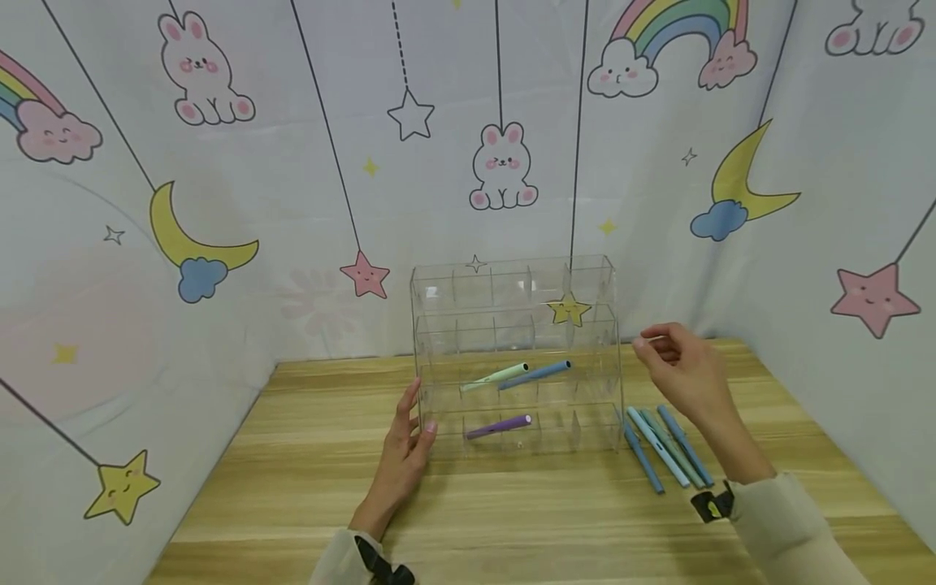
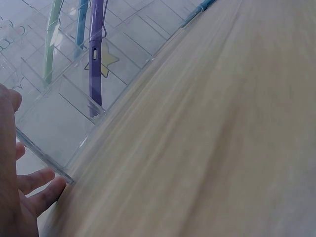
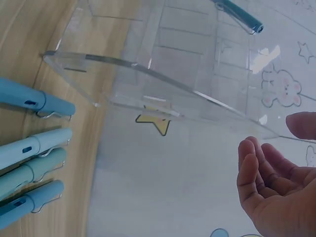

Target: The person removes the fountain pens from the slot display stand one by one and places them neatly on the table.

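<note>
A clear acrylic pen rack (image 1: 515, 325) stands upright on the table. A light green pen (image 1: 497, 376) and a blue pen (image 1: 536, 374) lean in a middle tier, and a purple pen (image 1: 499, 426) leans in the bottom tier. My left hand (image 1: 400, 451) touches the rack's left side low down, fingers fairly straight along the side panel and thumb at its front. To the right of the rack, my right hand (image 1: 683, 370) is raised with loosely bent fingers and nothing in them. Beneath it, several blue and green pens (image 3: 34, 143) lie side by side.
The wood-grain table (image 1: 526, 520) runs up to a white cloth backdrop (image 1: 439, 203) printed with rabbits, stars and moons, close behind the rack. The loose pens lie right beside the rack's right front corner. Both wrists wear black straps (image 1: 712, 504).
</note>
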### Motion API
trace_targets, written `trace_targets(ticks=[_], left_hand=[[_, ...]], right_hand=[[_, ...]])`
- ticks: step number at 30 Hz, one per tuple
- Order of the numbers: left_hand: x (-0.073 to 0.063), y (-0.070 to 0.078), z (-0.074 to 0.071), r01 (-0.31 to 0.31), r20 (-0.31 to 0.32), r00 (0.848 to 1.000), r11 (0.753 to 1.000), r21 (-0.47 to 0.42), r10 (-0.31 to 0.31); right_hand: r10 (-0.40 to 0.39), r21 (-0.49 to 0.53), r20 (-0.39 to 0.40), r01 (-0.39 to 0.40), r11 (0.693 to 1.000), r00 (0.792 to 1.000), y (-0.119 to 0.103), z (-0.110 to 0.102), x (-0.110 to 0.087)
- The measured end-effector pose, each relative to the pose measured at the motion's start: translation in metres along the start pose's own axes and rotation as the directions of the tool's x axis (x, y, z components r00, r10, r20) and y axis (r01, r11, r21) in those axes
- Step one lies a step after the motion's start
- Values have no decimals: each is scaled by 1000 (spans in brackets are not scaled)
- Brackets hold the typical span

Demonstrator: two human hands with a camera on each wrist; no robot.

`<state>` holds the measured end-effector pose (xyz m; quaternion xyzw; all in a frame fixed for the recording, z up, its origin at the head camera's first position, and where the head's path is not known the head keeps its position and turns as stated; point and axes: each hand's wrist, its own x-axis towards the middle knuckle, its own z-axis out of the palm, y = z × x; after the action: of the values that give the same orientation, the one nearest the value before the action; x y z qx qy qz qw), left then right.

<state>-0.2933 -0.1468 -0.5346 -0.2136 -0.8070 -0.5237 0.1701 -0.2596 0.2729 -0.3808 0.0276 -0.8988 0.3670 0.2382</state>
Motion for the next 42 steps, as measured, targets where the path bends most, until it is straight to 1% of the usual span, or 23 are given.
trace_targets(ticks=[5,10,13,17,21,26,30,35,42], left_hand=[[0,0,0,-1,-2,1000,1000,-6,0],[0,0,0,6,2,1000,1000,-10,-6],[1,0,-1,1,1,1000,1000,-6,-1],[1,-1,-1,-14,-2,1000,1000,-8,14],[1,-2,-2,-18,-2,1000,1000,-13,18],[0,-3,-2,-17,-5,1000,1000,-8,17],[0,-2,-2,-14,-3,1000,1000,-8,14],[-1,-1,-1,-9,1,1000,1000,-9,9],[-2,-2,-1,-9,15,1000,1000,-18,9]], right_hand=[[-74,17,-20,75,997,997,-13,5,-1],[-93,32,-5,93,995,996,-21,13,-3],[-112,47,18,111,993,994,-23,18,-3],[-138,76,78,132,988,987,-27,28,-3],[-141,82,137,130,988,981,-32,37,0],[-152,102,222,132,986,963,-37,48,5],[-155,119,260,128,985,953,-40,55,5],[-154,125,272,124,984,950,-42,60,5],[-185,140,251,153,978,950,-41,64,6]])
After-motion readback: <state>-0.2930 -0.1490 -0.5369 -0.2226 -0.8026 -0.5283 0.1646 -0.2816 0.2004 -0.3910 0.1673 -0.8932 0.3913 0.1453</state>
